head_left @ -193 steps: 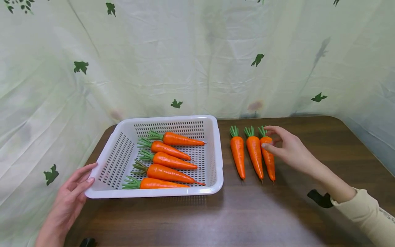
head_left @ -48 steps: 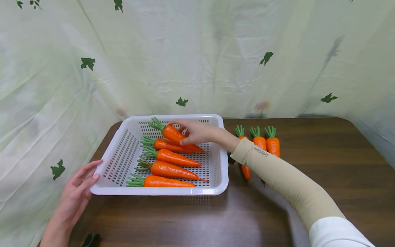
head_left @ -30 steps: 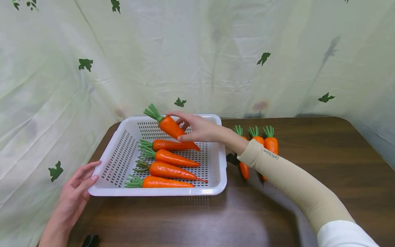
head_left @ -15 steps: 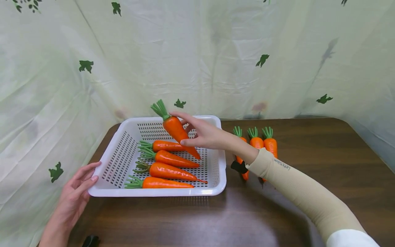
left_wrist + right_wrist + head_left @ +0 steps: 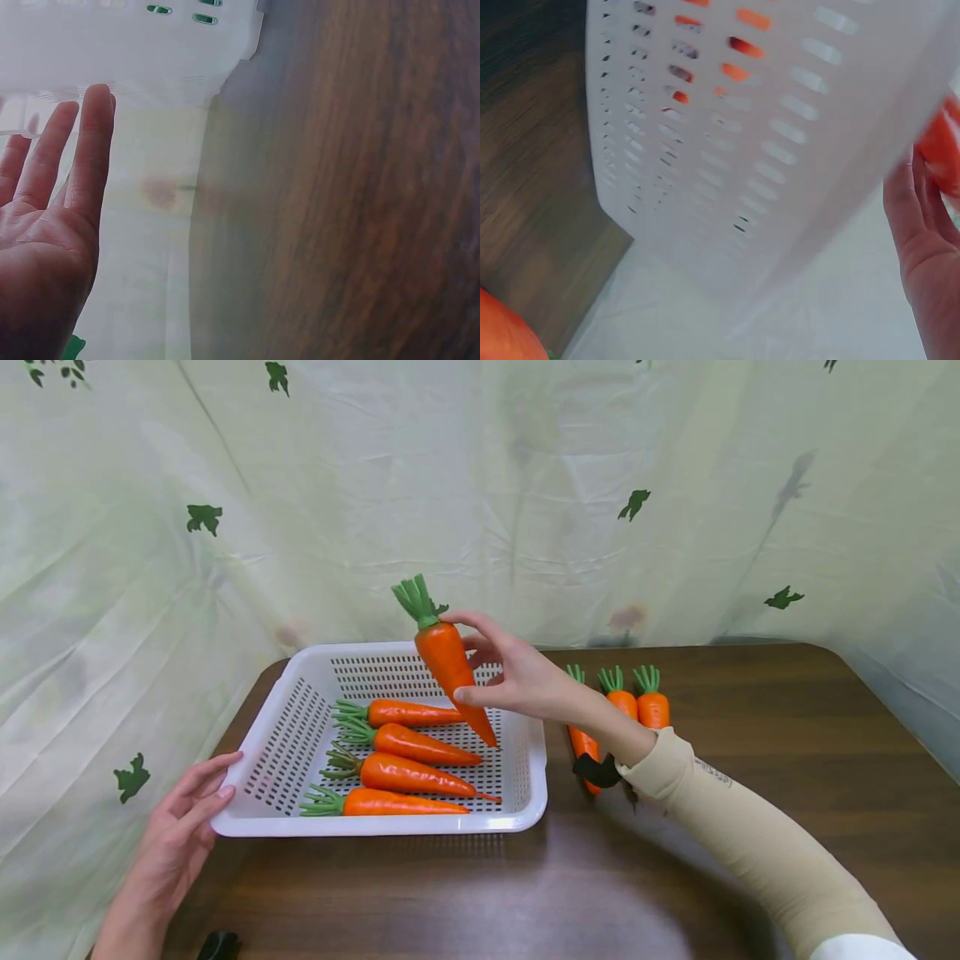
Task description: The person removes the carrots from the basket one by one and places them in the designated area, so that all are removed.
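My right hand (image 5: pixel 517 672) pinches an orange carrot (image 5: pixel 448 664) between thumb and fingers, holding it over the back right part of the white basket (image 5: pixel 536 777). Its green top (image 5: pixel 416 597) points up and its tip slants down to the right. In the right wrist view, the held carrot (image 5: pixel 941 142) shows at the right edge beside the basket wall (image 5: pixel 780 127). Several carrots, such as the front one (image 5: pixel 401 803), lie side by side in the basket, tops to the left. My left hand (image 5: pixel 176 831) touches the basket's left rim, its fingers (image 5: pixel 90 161) straight in the left wrist view.
Three carrots lie right of the basket, tops toward the back: a left one (image 5: pixel 583 747), a middle one (image 5: pixel 624 702) and a right one (image 5: pixel 653 711), partly behind my right forearm. A patterned curtain (image 5: pixel 480 510) hangs behind the brown table (image 5: pixel 787 735).
My right hand, by the rightmost table carrot at first, has come to the basket, taken the rearmost carrot and raised it, its top tilting up. The left hand stays at the rim.
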A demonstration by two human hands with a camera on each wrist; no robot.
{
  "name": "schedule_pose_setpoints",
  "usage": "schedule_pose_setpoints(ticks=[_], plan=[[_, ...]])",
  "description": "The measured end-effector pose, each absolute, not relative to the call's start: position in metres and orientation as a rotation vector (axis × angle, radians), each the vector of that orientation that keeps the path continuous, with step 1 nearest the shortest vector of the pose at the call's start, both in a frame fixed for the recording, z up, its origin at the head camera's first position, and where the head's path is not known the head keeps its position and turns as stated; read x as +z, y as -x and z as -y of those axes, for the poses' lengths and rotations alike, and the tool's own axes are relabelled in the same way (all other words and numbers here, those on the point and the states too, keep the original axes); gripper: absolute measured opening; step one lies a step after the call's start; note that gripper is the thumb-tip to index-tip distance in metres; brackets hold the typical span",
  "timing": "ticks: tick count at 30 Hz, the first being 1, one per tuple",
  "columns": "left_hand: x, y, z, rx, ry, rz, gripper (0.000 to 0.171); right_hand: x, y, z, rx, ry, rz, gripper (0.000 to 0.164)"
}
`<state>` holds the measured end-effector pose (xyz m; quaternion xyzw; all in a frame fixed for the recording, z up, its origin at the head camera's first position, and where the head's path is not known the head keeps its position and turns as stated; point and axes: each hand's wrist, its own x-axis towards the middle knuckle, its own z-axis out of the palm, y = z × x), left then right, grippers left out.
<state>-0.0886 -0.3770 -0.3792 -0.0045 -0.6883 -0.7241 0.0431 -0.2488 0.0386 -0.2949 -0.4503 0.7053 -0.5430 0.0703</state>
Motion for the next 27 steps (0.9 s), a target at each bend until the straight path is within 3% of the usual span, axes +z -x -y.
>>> schedule_pose_setpoints(ticks=[27], plan=[[-0.38,0.09,0.379,-2.249,0.02,2.072,0.044,-0.279,0.218,-0.094,-1.883,1.134,-2.125,0.077]])
